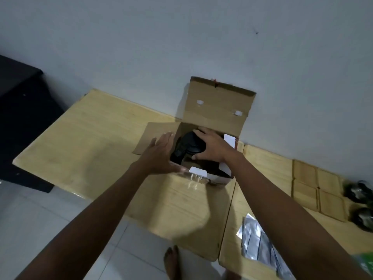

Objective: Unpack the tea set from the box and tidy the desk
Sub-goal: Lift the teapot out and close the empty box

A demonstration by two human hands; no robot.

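An open cardboard box (214,110) stands on the light wooden desk (86,142) against the wall, its lid flap raised and a side flap folded out to the left. Inside lies a dark, rounded teapot (185,146). My right hand (210,145) reaches into the box and grips the top of the teapot, fingers curled over it. My left hand (161,154) rests flat against the box's left wall, fingers straight. White card inserts (198,171) show at the box's near and right edges.
To the right, several square wooden coasters (314,188) lie on a second desk panel, with two dark glass cups (361,203) beyond them. A clear plastic bag (256,243) lies near the front edge. A black cabinet (18,102) stands left. My bare feet (171,261) are below.
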